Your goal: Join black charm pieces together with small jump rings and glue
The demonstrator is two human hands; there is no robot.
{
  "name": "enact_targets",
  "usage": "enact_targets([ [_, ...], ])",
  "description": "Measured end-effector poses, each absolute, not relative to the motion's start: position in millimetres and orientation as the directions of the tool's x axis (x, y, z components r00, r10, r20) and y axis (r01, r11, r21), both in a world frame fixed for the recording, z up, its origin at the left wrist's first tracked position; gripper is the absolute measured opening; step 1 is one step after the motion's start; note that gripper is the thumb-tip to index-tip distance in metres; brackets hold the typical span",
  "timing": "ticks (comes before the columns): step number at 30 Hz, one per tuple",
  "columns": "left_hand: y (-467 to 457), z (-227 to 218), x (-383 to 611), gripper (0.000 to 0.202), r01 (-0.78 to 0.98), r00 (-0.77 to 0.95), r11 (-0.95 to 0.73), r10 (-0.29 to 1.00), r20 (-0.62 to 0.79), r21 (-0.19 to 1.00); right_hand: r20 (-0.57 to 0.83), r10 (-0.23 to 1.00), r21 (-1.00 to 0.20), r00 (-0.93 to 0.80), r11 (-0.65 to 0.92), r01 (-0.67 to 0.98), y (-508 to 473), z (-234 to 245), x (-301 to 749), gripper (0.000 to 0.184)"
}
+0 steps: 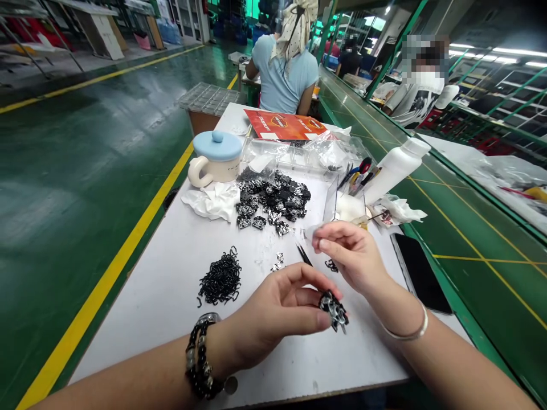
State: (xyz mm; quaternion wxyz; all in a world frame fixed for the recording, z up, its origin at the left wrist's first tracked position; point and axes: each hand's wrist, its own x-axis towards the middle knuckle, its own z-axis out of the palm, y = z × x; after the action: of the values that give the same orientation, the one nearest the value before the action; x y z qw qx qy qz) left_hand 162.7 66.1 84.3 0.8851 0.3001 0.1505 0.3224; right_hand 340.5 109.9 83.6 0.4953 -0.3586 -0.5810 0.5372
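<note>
My left hand (277, 307) holds a small black-and-silver metal emblem (334, 312) between thumb and fingers, above the front of the white table (171, 330). My right hand (352, 253) is raised just behind it, thumb and fingertips pinched together. A whitish, translucent bit shows at those fingertips, too unclear to name. Black tweezers (304, 254) lie between the hands, partly hidden by the left one. Several small silver pieces (278, 262) are beside them. To the left lies a heap of small black hooks (221, 277). Farther back is a pile of black-and-silver emblems (277, 199).
A lidded mug (217, 162) and crumpled tissue (212, 200) stand at the back left. Clear plastic trays (294, 156) and a red printed sheet (284, 125) lie behind. On the right are a white bottle (395, 171), a pen holder (348, 205) and a phone (421, 273). A person (284, 71) sits ahead.
</note>
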Motion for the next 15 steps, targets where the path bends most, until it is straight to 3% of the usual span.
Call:
enact_targets([
  [7,69.8,77.0,161.8,0.027,-0.422,0.732,0.611,0.665,-0.145,0.67,0.268,0.917,-0.956,-0.295,0.215,-0.2,74.4,101.7,351.6,0.02],
  [11,72.3,74.9,161.3,0.032,-0.403,0.736,0.628,0.655,-0.172,0.666,0.342,0.891,-0.939,-0.298,0.338,-0.069,65.4,104.7,353.8,0.021],
  [15,73.0,73.5,162.0,0.033,-0.381,0.738,0.656,0.641,-0.213,0.651,0.28,0.907,-0.95,-0.313,0.31,0.048,64.1,101.2,353.1,0.017],
])
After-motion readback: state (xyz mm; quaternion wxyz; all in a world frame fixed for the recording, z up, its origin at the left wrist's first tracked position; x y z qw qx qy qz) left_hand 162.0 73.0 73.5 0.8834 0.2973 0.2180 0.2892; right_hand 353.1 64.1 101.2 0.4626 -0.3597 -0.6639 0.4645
